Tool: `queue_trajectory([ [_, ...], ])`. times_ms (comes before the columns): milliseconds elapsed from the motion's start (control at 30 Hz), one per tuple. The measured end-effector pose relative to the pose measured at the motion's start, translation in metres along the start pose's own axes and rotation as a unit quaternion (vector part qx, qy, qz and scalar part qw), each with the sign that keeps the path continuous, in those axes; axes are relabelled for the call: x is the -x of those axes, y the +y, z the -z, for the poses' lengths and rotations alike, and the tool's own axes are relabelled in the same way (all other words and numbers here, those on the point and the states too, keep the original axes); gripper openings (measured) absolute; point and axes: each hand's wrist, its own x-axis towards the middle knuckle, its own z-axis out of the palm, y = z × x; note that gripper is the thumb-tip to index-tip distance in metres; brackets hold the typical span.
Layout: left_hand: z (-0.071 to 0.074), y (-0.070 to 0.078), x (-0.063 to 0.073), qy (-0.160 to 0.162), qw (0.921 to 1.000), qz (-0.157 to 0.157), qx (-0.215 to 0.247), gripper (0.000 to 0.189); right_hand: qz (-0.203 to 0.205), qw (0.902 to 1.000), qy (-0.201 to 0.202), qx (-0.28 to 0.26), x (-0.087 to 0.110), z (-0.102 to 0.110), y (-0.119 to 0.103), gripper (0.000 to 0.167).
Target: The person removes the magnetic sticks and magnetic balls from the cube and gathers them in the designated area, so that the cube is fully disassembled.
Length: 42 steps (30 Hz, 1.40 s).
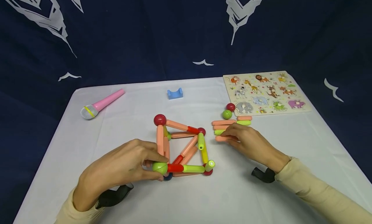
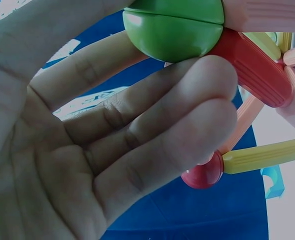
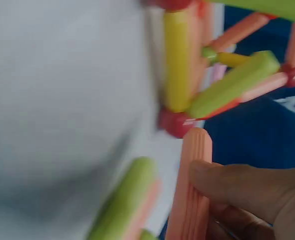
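Observation:
A frame of magnetic rods and balls (image 1: 175, 168) stands on the table, built from salmon, red, yellow and lime rods with mostly red balls at the corners. My left hand (image 1: 122, 165) pinches a green ball (image 1: 159, 167) at its near left upper corner between thumb and fingers. In the left wrist view, the green ball (image 2: 175, 35) joins a red rod (image 2: 255, 67). Right of the frame, my right hand (image 1: 251, 143) pinches a salmon rod (image 1: 221, 139) beside a small group of loose rods. The right wrist view shows the thumb on this ribbed salmon rod (image 3: 187, 200).
Loose salmon rods (image 1: 223, 122) and lime rods (image 1: 243, 122) lie beyond my right hand. A red ball (image 1: 231, 107) and a green ball (image 1: 227, 114) sit by the animal puzzle board (image 1: 273, 107). Farther back are a blue cradle-shaped block (image 1: 175, 94) and a pink toy microphone (image 1: 107, 101).

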Motion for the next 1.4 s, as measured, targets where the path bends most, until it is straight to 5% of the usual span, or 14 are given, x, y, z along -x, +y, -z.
queue_trajectory([
  [367, -0.002, -0.001, 0.002, 0.004, 1.0000, -0.005, 0.003, 0.028, 0.019, 0.9969, 0.036, 0.068, -0.003, -0.029, 0.023, 0.022],
  [567, -0.001, 0.000, 0.001, 0.005, 1.0000, -0.001, 0.001, 0.028, -0.008, 0.9956, 0.053, 0.077, -0.002, -0.033, 0.023, 0.024],
  [800, 0.000, 0.000, 0.000, 0.003, 1.0000, 0.000, -0.001, 0.028, 0.019, 0.9969, 0.015, -0.075, 0.004, -0.025, 0.002, 0.028],
  [1033, -0.001, 0.001, 0.000, 0.002, 1.0000, 0.005, 0.001, 0.028, 0.058, 0.9635, -0.095, -0.243, 0.016, -0.033, -0.017, 0.037],
  [1167, -0.001, 0.001, 0.000, 0.000, 1.0000, 0.008, 0.002, 0.028, 0.071, 0.9549, -0.106, -0.268, 0.020, -0.044, -0.021, 0.037],
  [1400, -0.001, 0.001, 0.000, -0.003, 0.9999, 0.014, 0.005, 0.029, 0.076, 0.9575, -0.077, -0.268, 0.024, -0.053, -0.022, 0.028],
])
